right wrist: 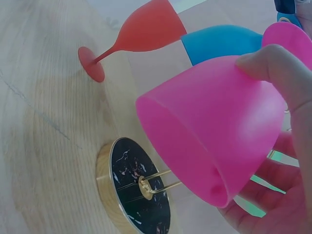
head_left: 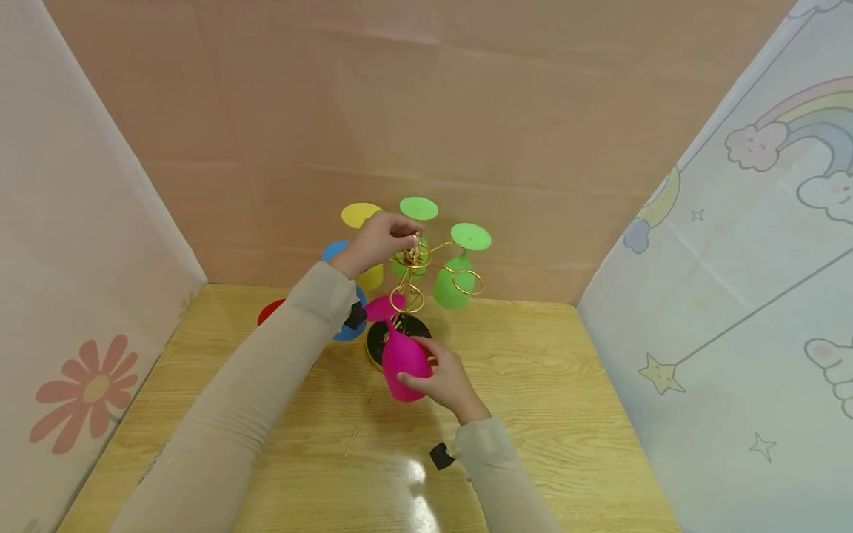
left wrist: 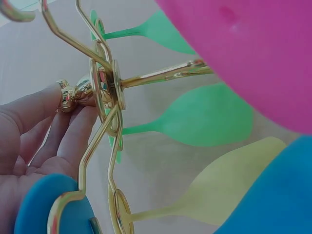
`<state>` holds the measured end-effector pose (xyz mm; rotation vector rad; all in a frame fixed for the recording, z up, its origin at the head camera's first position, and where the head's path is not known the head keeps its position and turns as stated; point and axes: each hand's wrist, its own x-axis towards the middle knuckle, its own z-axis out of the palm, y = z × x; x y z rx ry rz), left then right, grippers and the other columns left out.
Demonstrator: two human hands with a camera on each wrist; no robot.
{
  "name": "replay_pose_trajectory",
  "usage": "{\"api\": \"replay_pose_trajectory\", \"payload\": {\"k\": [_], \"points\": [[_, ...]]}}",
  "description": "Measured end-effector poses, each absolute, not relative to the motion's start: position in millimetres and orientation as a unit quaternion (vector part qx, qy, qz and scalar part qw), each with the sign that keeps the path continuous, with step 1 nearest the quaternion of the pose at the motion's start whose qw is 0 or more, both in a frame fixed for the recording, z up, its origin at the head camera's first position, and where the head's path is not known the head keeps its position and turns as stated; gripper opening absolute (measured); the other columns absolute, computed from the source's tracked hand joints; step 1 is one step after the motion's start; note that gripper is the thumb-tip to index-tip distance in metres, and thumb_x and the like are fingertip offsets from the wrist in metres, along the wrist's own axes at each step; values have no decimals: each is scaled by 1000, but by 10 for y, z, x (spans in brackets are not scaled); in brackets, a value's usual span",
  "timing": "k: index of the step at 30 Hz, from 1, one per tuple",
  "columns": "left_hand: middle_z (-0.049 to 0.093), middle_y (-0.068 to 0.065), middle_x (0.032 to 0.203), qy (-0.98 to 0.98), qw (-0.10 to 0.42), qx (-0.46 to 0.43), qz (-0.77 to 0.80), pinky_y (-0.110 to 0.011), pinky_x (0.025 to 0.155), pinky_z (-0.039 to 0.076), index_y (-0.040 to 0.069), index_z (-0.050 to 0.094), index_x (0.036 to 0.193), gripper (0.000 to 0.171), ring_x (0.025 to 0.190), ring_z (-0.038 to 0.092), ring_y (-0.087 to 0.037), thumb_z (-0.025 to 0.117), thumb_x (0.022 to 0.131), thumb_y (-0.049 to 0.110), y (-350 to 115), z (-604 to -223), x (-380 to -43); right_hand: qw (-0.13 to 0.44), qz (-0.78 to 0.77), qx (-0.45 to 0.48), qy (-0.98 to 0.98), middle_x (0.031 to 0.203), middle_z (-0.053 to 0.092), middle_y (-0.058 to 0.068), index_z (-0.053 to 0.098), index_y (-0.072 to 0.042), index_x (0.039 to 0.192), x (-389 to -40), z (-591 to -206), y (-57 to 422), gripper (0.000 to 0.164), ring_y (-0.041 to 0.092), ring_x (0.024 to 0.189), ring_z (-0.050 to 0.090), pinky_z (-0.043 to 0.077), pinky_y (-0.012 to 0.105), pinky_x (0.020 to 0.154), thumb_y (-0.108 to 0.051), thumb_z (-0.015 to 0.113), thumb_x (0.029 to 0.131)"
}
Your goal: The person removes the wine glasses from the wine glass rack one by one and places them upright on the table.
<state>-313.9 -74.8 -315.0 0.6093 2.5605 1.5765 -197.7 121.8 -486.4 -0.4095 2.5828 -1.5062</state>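
The pink goblet is being held upside down at the near side of the gold rack, its bowl being grasped between the thumb and fingers of the right hand. Its foot is being kept beside the near ring; whether the stem is being enclosed there cannot be told. The knob on top is being pinched by the left hand. A green goblet is being hung foot-up at the right, another at the far side, with the yellow goblet at far left and the blue goblet at left. The red goblet is being supported upright by the table, farther left.
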Motion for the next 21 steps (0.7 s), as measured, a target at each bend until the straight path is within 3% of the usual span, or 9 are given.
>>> {"api": "replay_pose_trajectory", "payload": {"k": [8,21], "points": [[64,-15,135,836,38,198,510,-32,97,52,2,65,134,33,126,58,-29,62,101,8,-744,-3140,-3130,73,-500,-132,853,130,62,11,56,-10,142,-1911,-4956,1273,71,35,109,60,60,41,74,-30,85,81],[63,-16,136,840,36,198,504,-33,99,51,1,64,134,34,126,57,-30,61,102,8,-751,-3134,-3116,63,-470,-148,868,125,62,8,59,-11,138,-1808,-5103,1368,70,27,104,61,59,39,77,-29,87,77]]}}
